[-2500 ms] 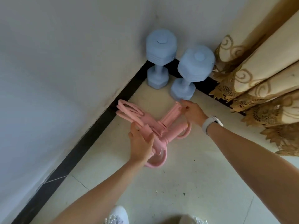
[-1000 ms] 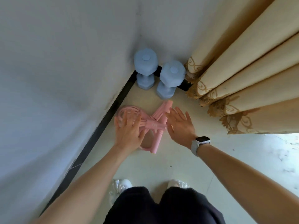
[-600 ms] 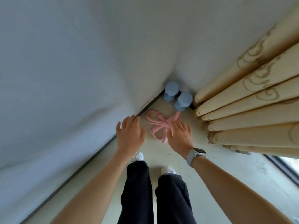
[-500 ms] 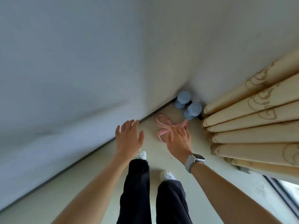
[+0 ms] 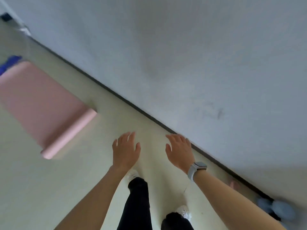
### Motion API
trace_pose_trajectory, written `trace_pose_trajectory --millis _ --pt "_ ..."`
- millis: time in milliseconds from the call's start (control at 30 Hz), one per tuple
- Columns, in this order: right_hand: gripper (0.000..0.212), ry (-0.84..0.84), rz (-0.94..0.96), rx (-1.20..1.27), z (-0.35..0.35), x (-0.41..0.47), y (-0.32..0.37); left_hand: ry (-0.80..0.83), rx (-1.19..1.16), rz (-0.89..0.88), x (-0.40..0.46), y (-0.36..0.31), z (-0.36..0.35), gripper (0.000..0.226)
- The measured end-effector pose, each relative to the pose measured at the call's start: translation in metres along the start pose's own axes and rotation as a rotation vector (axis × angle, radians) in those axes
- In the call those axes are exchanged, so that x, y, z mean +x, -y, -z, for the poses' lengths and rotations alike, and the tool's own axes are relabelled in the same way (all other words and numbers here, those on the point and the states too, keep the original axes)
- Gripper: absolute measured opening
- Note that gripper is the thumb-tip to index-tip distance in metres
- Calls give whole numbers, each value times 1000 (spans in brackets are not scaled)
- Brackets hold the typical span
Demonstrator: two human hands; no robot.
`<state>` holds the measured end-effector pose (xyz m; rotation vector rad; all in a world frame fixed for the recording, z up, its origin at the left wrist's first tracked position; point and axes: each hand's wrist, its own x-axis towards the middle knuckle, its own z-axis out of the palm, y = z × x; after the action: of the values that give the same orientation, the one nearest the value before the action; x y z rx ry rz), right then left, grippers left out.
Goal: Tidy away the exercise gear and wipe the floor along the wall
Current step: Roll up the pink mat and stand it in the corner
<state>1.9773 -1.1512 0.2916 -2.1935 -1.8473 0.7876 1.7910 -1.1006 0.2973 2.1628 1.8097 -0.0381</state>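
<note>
I am holding my left hand (image 5: 126, 152) and right hand (image 5: 180, 152) out flat, fingers spread, gripping nothing. The pink mat (image 5: 44, 108) is lying partly rolled on the floor (image 5: 49, 188); blurred blue dumbbells (image 5: 275, 209) are standing by the wall (image 5: 182, 55).

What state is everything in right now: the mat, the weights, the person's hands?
Pink mat: on the floor, partly rolled from its near end, the rest flat.
Blue dumbbells: against the wall at far right, blurred.
Blue object: beyond the mat, too blurred to identify.
Left hand: empty, fingers spread.
Right hand: empty, fingers open, watch on its wrist.
</note>
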Motion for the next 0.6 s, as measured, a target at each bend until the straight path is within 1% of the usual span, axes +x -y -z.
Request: trace_pose_trajectory --millis 167,267,367,433,533,600 --pt "43 134 297 -137 -36 88 154 -119 -129 339 6 147 42 49" --pt "44 196 421 -208 -67 140 255 -148 -178 461 14 238 64 50" --pt "45 247 532 -260 -108 184 337 -174 -208 571 25 322 76 51" --pt "45 263 593 -286 -126 206 382 -211 -215 625 30 369 87 51" --pt "46 308 638 -358 -155 244 432 -182 -225 690 46 430 93 52" --pt "47 341 670 -396 -205 284 447 -156 -244 733 73 473 60 53"
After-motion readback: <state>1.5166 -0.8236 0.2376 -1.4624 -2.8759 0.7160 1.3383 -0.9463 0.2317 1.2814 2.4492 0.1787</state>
